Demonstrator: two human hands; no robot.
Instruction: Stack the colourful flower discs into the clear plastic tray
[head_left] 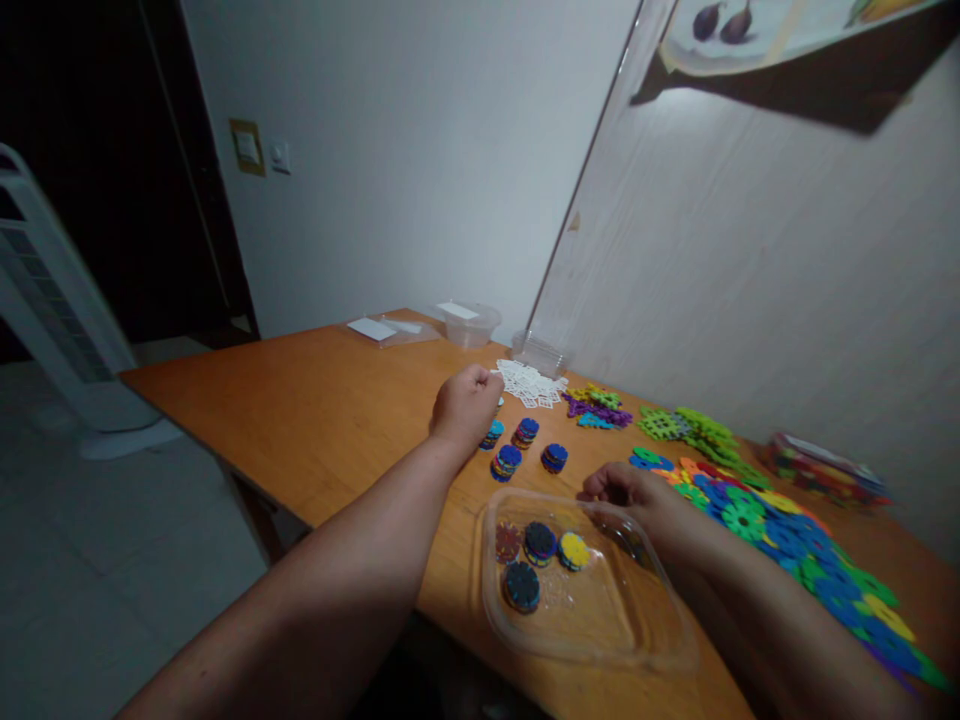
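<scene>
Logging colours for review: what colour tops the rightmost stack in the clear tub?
The top disc is yellow, seen best in the head view.

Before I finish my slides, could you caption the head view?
Left hand beside small disc stacks, right hand near a clear tub holding more discs.

Three clear plastic containers (596, 605), four disc stacks (540, 543) inside the nearest, at least five more stacks (507, 463) outside, two hands (465, 408), two wall plates (247, 148), one fan (64, 300)
</scene>
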